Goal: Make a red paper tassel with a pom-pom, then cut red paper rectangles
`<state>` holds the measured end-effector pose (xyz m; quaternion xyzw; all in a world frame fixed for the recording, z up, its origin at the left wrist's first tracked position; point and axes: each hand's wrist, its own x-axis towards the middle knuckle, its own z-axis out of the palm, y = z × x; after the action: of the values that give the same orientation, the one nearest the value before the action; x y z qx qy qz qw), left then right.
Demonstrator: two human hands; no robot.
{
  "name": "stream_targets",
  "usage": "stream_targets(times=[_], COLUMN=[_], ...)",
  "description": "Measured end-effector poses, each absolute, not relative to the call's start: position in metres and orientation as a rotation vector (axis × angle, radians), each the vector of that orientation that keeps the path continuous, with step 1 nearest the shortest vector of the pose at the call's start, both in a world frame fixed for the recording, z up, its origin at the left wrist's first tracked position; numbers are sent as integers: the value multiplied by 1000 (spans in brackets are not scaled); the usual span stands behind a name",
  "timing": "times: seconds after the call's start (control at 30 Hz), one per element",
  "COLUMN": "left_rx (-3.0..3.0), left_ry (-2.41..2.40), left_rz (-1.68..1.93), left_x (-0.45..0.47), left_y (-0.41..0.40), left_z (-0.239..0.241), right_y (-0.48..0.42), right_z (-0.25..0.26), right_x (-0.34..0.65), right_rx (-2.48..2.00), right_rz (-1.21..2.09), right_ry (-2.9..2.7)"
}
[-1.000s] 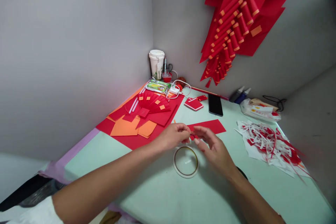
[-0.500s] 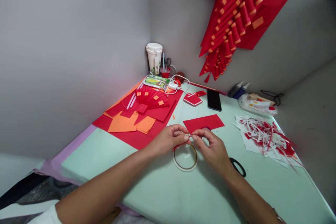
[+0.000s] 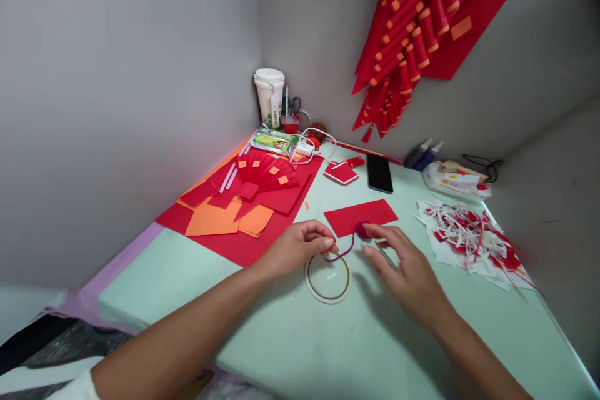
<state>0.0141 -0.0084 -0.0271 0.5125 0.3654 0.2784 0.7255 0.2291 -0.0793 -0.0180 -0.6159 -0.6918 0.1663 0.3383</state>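
Note:
My left hand (image 3: 309, 244) is closed, thumb and fingers pinching a dark red cord (image 3: 345, 252). The cord runs right to a small purplish-red ball of yarn (image 3: 361, 230) by the red paper strip (image 3: 382, 212). Close beside the yarn, my right hand (image 3: 405, 259) has thumb and index finger apart, with nothing seen between them. A metal blade, likely of scissors (image 3: 385, 255), shows under my right hand; the handle is hidden. Below my left hand, a thin roll of tape (image 3: 327, 300) lies flat on the table.
Red and orange papers with a pleated red fan (image 3: 262, 172) lie at left. A phone (image 3: 379, 174), a white cup (image 3: 269, 97) and a white cable (image 3: 323, 131) are farther back. Paper scraps (image 3: 469, 237) pile at right. A red firecracker decoration (image 3: 412, 31) hangs on the wall.
My right hand has parted from my left, let go of the cord and moved right, over the scissors. The yarn ball and cord now show. The view has shifted slightly.

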Motion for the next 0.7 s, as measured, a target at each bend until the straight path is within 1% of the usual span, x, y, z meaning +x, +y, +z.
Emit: stream_targets(times=[0.13,0.27,0.4,0.53,0.6,0.7], left_rx=[1140,1150,1202,1240,1248,1237], left_ry=[837,839,873,903,908,913], left_rz=[602,617,629,637,639,651], left_x=[13,13,11,7,6,6], left_y=[-7,-6,-5,-3,-3,-3], left_z=[-28,-25,-21,-18,-16,-13], right_y=[-116,-144,-151,-154,-154,-146], right_z=[-32,-49,-60,-65,-60,-44], right_x=[270,279,279,294,295,274], right_rx=[-1952,-2113,-2132,-2135,-2131,-1989], right_rz=[219,136,97,187,183,47], right_ry=[-1929,-1990,-1997,-2000,-1996,-1995])
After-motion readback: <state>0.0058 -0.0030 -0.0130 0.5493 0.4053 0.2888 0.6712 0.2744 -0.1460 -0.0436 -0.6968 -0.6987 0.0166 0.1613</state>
